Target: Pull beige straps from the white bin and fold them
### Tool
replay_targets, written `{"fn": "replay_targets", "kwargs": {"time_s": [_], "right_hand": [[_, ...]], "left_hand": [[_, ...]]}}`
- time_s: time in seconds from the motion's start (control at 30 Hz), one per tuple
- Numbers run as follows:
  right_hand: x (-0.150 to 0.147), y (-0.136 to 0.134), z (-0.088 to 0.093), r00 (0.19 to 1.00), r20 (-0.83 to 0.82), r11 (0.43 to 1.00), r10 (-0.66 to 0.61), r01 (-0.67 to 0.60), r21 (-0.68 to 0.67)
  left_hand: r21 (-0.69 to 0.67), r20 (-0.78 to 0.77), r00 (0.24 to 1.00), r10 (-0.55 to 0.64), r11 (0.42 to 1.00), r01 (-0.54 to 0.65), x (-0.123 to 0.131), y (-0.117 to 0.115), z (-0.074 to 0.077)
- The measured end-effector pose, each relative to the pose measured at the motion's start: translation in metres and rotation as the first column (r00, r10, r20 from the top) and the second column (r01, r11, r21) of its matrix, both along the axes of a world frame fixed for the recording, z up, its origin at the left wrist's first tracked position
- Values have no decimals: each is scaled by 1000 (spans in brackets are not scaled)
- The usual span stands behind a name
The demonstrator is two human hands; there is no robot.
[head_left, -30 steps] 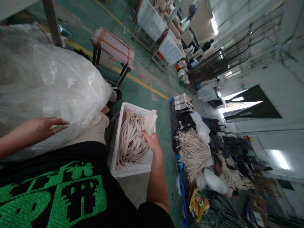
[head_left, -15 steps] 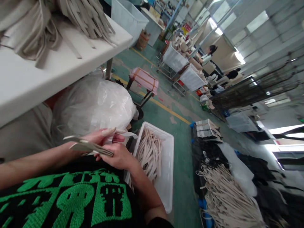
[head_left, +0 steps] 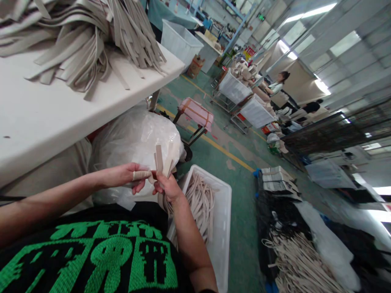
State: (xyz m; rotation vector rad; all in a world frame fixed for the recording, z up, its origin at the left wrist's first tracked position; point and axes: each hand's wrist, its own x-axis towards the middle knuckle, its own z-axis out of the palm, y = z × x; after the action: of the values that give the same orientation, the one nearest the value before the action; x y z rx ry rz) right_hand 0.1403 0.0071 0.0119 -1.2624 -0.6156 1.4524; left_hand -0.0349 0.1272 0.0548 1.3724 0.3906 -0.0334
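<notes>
My right hand (head_left: 168,188) is closed around a small bundle of flat beige straps (head_left: 159,158). The strap ends stand up above the fist and fan apart a little; their lower lengths hang below it, partly hidden by the wrist. Just to its left is my left hand (head_left: 130,175), fingers apart, with a pale wrap around one finger. That finger's tip reaches close to the bundle; whether it touches a strap, I cannot tell. Beside my right forearm, a white plastic bin (head_left: 224,228) holds a tangle of similar straps (head_left: 200,199).
A white table (head_left: 36,106) at upper left carries a heap of beige straps (head_left: 82,44). Below it sits a large clear plastic bag (head_left: 137,130). A pink-topped stool (head_left: 197,112) stands beyond. On the right lies another strap pile (head_left: 302,260). A person (head_left: 276,85) works far back.
The strap bundle has turned from lying across my left wrist to pointing upward in my right hand. My left hand has drawn back to the left of it. The view has shifted slightly.
</notes>
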Motion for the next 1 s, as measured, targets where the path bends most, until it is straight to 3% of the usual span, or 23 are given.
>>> {"fn": "replay_targets", "kwargs": {"time_s": [0.07,0.17,0.3,0.43,0.53,0.67,0.87,1.0], "right_hand": [[-3,12,4,999,49,1000,6,-6,-11],[-6,27,11,990,137,999,-21,18,28],[7,45,21,957,220,982,-187,176,72],[33,64,31,872,234,903,-430,420,93],[49,72,36,858,196,880,-474,461,112],[59,79,38,838,186,859,-512,496,128],[65,89,37,792,210,819,-573,543,187],[65,94,37,789,228,821,-570,541,182]], "left_hand": [[8,-11,996,-93,996,94,4,-8,-5],[-5,-22,996,-82,997,82,6,-13,-15],[-41,-29,994,102,994,-103,1,-13,-23],[-56,-58,957,283,957,-286,-10,-11,-26],[-70,-70,929,362,928,-367,-18,-11,-27],[-22,-83,950,301,953,-304,-28,-12,-34],[-67,-228,960,160,981,-180,-46,-11,-57],[14,-292,952,95,995,-95,-53,-8,-56]]}}
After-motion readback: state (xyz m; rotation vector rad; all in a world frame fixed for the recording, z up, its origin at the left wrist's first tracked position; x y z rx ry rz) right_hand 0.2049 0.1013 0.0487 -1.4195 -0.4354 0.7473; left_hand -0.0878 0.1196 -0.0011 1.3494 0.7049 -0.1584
